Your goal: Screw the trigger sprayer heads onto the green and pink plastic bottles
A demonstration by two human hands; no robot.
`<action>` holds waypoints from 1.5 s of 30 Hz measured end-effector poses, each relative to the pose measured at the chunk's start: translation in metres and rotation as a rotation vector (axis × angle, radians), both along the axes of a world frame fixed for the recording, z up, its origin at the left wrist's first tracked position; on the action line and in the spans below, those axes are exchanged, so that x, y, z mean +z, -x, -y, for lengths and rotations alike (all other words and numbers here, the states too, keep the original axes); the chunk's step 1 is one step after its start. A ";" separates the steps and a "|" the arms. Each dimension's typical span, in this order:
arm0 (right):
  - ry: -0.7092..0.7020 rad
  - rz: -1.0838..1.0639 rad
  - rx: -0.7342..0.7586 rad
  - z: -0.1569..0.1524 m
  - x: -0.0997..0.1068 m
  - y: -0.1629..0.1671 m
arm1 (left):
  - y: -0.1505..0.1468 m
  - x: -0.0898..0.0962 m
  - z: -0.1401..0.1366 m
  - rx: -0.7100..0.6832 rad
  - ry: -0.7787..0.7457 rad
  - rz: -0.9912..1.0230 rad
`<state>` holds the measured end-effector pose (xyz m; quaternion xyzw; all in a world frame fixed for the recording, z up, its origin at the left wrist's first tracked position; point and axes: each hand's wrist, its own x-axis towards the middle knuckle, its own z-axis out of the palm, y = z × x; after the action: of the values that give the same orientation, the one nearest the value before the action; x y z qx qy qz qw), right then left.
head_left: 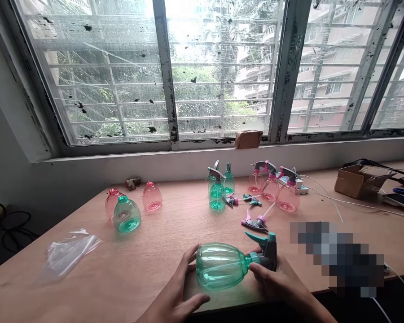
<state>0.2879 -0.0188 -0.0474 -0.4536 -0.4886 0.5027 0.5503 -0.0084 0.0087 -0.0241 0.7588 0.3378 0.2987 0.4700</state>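
A clear green spray bottle [220, 265] lies on its side above the table's front edge, its grey-and-teal spray head [268, 251] pointing right. My right hand [272, 276] is closed around the neck and spray head, thumb on the teal collar. At the bottle's base is my left hand [180, 287], fingers spread along the far side and thumb apart from the plastic. Just beyond, a grey-and-pink spray head [256, 223] lies loose. A grey-and-teal spray head [253, 200] and another pink one [232, 201] lie farther back.
Green bottles with spray heads [217, 195] stand at the back middle, pink ones [287, 197] to their right. Headless bottles, green [127, 215] and pink [152, 197], stand left beside a plastic bag [70, 253]. A cardboard box [357, 181] and cables lie at right.
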 end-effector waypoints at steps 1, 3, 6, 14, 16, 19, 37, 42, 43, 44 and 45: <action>0.001 0.008 0.003 0.000 0.001 0.000 | 0.000 -0.001 0.000 0.011 -0.010 -0.029; -0.010 0.011 -0.004 0.002 0.004 0.000 | -0.001 -0.001 0.000 0.018 0.002 -0.037; -0.012 0.017 0.010 0.006 0.008 0.000 | -0.002 0.002 -0.001 0.000 0.063 0.086; -0.075 0.079 0.008 0.007 0.007 -0.003 | 0.001 0.010 0.002 -0.048 0.142 0.061; -0.052 0.025 -0.005 0.006 0.005 -0.002 | 0.000 0.005 0.001 -0.074 0.137 0.105; -0.009 -0.005 0.020 0.004 0.002 0.000 | -0.002 -0.003 -0.002 -0.069 0.083 0.091; -0.014 -0.005 -0.023 0.003 0.003 0.002 | -0.002 0.013 0.006 0.013 0.089 -0.052; -0.013 -0.002 -0.003 0.006 0.006 0.003 | -0.002 0.013 0.006 -0.020 0.091 -0.036; -0.013 -0.003 0.002 0.007 0.006 0.003 | -0.001 0.013 0.006 -0.026 0.098 -0.022; -0.013 -0.005 0.006 0.007 0.006 0.003 | -0.001 0.014 0.006 -0.029 0.105 -0.007; -0.012 -0.005 0.010 0.007 0.006 0.002 | -0.001 0.014 0.006 -0.030 0.109 0.005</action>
<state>0.2854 -0.0256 -0.0412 -0.4466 -0.4923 0.5037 0.5518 -0.0072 0.0025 -0.0098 0.7364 0.3411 0.2746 0.5157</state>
